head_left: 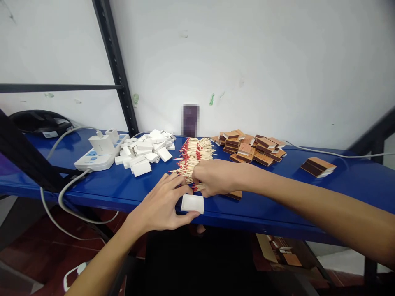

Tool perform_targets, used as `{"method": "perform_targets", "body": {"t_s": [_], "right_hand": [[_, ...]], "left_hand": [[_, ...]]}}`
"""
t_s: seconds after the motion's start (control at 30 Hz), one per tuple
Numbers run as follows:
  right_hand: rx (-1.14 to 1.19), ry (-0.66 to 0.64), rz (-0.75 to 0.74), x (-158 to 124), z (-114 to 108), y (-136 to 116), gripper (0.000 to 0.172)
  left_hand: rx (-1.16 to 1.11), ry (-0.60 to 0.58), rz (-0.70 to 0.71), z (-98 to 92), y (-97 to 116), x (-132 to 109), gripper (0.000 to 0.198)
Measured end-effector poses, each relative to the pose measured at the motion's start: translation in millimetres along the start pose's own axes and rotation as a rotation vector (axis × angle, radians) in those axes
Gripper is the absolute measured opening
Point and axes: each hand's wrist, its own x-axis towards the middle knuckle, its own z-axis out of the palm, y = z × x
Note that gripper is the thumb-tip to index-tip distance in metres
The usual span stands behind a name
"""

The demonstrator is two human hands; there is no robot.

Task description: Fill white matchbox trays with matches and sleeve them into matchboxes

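My left hand (165, 203) grips a small white matchbox tray (193, 204) by its sides, thumb at the near edge, at the front edge of the blue shelf (123, 193). The inside of the tray faces up and looks bare. Just beyond it, my right hand (212, 176) has its fingers curled down around some matches (199, 187) at the near end of a big heap of red-tipped matches (197, 152). Partly under my right forearm lies a brown matchbox sleeve (235, 195).
White trays (145, 150) are piled to the left, beside a power strip (98, 158) with cables. Brown matchboxes (249, 148) are heaped to the right, with a few more (317, 166) farther right. Black shelf posts (115, 61) rise at the left. Below the shelf, an open carton (277, 250) holds matchboxes.
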Motion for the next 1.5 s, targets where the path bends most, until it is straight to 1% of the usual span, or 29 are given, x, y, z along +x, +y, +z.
{"method": "perform_targets", "body": {"t_s": [0.23, 0.4, 0.5, 0.6, 0.77, 0.87, 0.97, 1.07, 1.13, 1.23, 1.37, 1.5], "right_hand": [[0.056, 0.013, -0.036, -4.0, 5.3, 2.0, 0.008], [0.124, 0.01, -0.046, -3.3, 10.5, 3.4, 0.01], [0.137, 0.024, -0.077, -0.7, 15.4, 6.3, 0.009], [0.14, 0.037, -0.072, 1.3, 18.6, 8.2, 0.01], [0.144, 0.007, -0.05, 2.4, 18.1, 6.8, 0.012], [0.149, 0.01, -0.055, 2.5, 18.0, 8.2, 0.011], [0.179, 0.055, -0.063, -0.4, 15.1, 12.2, 0.009], [0.239, 0.142, -0.05, -6.5, 6.4, 13.9, 0.009], [0.298, 0.154, -0.068, -9.9, 0.3, 11.2, 0.011], [0.376, 0.084, -0.128, -10.3, -2.6, 1.8, 0.01], [0.337, 0.05, -0.131, -4.7, 3.7, -10.4, 0.013], [0.311, 0.051, -0.129, -3.3, 5.2, -14.6, 0.02]], "left_hand": [[-0.015, -0.011, 0.007, -0.3, -0.9, -2.2, 0.031], [-0.035, -0.016, 0.007, -0.4, -0.4, -2.7, 0.03], [-0.044, -0.013, 0.005, 0.1, -0.2, -1.9, 0.028], [-0.051, -0.017, -0.009, 0.5, -0.3, -1.3, 0.027], [-0.058, -0.025, -0.016, 0.5, -0.4, -1.0, 0.026], [-0.056, -0.025, -0.031, 0.4, -0.3, -0.8, 0.026], [-0.063, -0.021, -0.064, 0.5, -1.0, 0.1, 0.025], [-0.084, -0.029, -0.116, 1.1, -2.4, 1.3, 0.028], [-0.114, -0.029, -0.131, 1.6, -3.2, 2.3, 0.031], [-0.151, -0.021, -0.14, 1.5, -3.5, 3.6, 0.031], [-0.188, -0.004, -0.145, 0.3, -2.6, 4.3, 0.019], [-0.198, 0.002, -0.144, 0.4, -2.8, 4.3, 0.021]]}}
